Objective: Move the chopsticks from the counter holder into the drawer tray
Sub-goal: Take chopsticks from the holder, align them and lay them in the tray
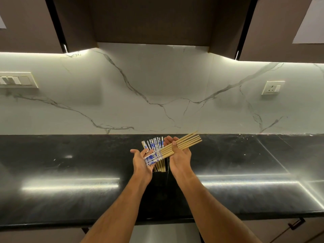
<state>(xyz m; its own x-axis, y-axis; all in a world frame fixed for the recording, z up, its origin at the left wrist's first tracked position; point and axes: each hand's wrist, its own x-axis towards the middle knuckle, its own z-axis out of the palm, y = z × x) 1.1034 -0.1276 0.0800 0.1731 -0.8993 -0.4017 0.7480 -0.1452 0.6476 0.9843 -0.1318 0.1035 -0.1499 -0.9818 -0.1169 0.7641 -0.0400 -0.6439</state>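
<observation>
Above the black holder (160,179) on the dark counter (70,172), both hands carry one bundle of chopsticks (172,149) laid across the palms. Left hand (142,161) lies open under the blue-patterned ends; right hand (179,155) cups the bamboo shafts, thumb pressing on top. More chopsticks (154,143) stand in the holder. They look light, stiff and smooth, so they may roll; holding near the middle seems safest.

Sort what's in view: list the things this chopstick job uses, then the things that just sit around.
Job:
bundle of chopsticks lying across both palms
left hand
right hand
remaining chopsticks standing in the holder
black holder on the counter

Not part of it:
switch panel
wall socket
black counter
</observation>
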